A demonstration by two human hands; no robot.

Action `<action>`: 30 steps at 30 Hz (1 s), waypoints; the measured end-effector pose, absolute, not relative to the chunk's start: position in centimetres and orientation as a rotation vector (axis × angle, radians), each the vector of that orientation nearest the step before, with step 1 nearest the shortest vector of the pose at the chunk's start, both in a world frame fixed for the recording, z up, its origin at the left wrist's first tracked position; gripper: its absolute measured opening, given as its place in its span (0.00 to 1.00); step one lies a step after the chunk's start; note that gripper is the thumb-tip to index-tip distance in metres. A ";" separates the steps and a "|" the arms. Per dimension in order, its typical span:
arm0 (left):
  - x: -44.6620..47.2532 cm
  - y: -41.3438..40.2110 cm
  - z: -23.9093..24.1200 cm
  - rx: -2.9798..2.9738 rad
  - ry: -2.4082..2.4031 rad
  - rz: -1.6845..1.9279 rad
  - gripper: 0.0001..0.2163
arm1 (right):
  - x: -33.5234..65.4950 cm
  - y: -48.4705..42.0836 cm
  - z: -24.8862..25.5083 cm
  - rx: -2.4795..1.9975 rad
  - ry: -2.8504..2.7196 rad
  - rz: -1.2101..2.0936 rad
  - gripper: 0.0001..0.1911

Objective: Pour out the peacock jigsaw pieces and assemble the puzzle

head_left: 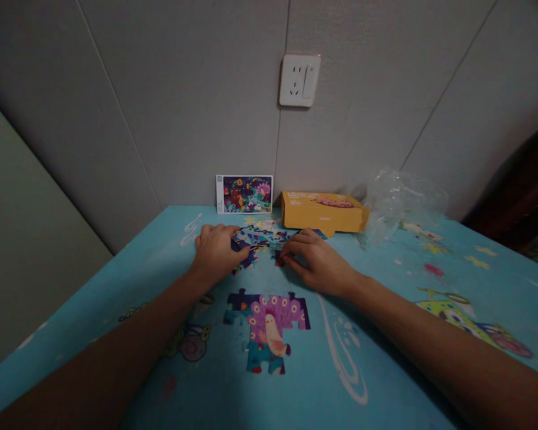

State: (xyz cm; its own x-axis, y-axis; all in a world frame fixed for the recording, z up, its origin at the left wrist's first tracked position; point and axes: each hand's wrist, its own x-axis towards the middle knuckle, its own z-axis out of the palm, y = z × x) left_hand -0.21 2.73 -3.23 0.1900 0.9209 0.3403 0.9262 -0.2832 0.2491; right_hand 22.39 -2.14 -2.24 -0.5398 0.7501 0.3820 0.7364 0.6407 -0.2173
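A partly joined jigsaw puzzle section (269,325) lies in the middle of the table, showing a pink fan-tailed bird on purple and teal. Beyond it is a heap of loose puzzle pieces (265,236). My left hand (216,252) is closed around dark blue pieces at the heap's left end, thumb toward me. At the right side, my right hand (316,260) pinches a small dark puzzle piece (278,258) between thumb and fingers. Another loose piece (250,260) lies just below my left thumb. Parts of the heap are hidden behind both hands.
A picture card (245,194) of the puzzle scene leans on the wall. Beside it lies an orange box (325,212), with a crumpled clear plastic bag (394,200) to its right. A blue cartoon-print cloth (399,370) covers the table. A socket (300,80) is on the wall.
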 end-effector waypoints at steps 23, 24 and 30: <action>0.0 1.8 -2.6 -2.650 -1.237 -1.058 0.18 | 22.8 -1.2 -3.4 -1.419 -1.736 0.349 0.12; -0.1 1.9 -2.6 -2.619 -1.294 -1.062 0.19 | 23.0 -1.0 -3.5 -1.445 -1.792 0.295 0.12; 0.2 1.8 -2.7 -2.645 -1.362 -1.117 0.21 | 23.4 -0.4 -4.0 -1.465 -2.049 0.024 0.12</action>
